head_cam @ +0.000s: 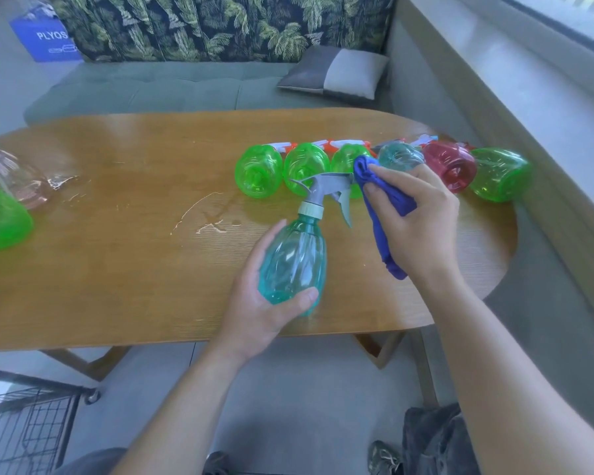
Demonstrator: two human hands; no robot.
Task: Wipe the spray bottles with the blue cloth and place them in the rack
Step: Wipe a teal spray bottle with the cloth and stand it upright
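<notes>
While the left hand (259, 303) cradles the translucent teal plastic spray bottle (294, 260) by its base, neck pointing away, the right hand (415, 217) grips the bunched blue cloth (384, 204) just right of its grey trigger head (330, 190)

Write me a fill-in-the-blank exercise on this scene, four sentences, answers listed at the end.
1. The left hand holds a teal spray bottle whose trigger head is coloured ____.
2. The right hand grips a cloth coloured ____.
3. In the row of bottles lying on the table, exactly one is coloured ____.
4. The black wire rack stands on the ____.

Answers: grey; blue; red; floor
</notes>
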